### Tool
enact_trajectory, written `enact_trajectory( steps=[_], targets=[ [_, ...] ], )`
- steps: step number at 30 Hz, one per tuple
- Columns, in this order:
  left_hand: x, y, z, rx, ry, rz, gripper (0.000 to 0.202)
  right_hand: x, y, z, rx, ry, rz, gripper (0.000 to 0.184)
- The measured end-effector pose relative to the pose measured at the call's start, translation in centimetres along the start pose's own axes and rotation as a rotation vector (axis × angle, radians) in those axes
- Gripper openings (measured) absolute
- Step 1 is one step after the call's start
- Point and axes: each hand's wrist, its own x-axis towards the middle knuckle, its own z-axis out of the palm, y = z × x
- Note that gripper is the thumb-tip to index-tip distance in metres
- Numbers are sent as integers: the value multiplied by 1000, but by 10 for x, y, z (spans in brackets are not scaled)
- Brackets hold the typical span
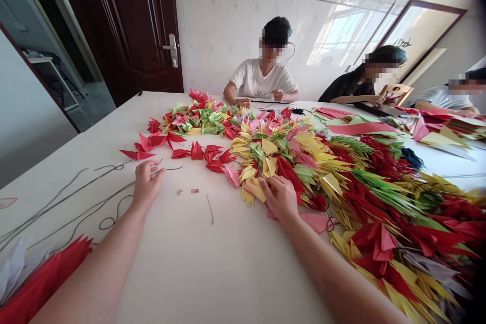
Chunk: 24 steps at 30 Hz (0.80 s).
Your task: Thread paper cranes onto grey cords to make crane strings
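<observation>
My left hand (147,182) rests on the white table (212,268) with its fingers curled, pinching a thin dark thread (172,168) that trails left across the tabletop. My right hand (280,196) reaches into the heap of folded paper cranes (304,162), its fingers closed on a yellow crane (255,190) at the heap's near edge. A row of red cranes (197,152) lies just beyond my left hand. A thin needle-like pin (210,209) and two small bits (188,191) lie between my hands.
Stacked red paper (45,276) sits at the near left corner, with loops of thread (76,197) beside it. Three people sit at the far side, folding paper. More coloured sheets (360,126) lie before them. A dark door (140,25) stands behind the table.
</observation>
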Motion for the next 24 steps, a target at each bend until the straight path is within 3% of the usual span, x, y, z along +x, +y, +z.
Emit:
enact_trajectory(
  steps=[4, 15, 24],
  targets=[
    [0, 0, 0, -7, 5, -4, 23, 1, 1, -2, 31, 26, 11, 52],
    [-2, 5, -1, -3, -11, -34, 22, 2, 2, 0, 47, 34, 30, 53],
    [-3, 13, -3, 64, -37, -74, 25, 1, 2, -2, 306, 79, 133, 51]
  ],
)
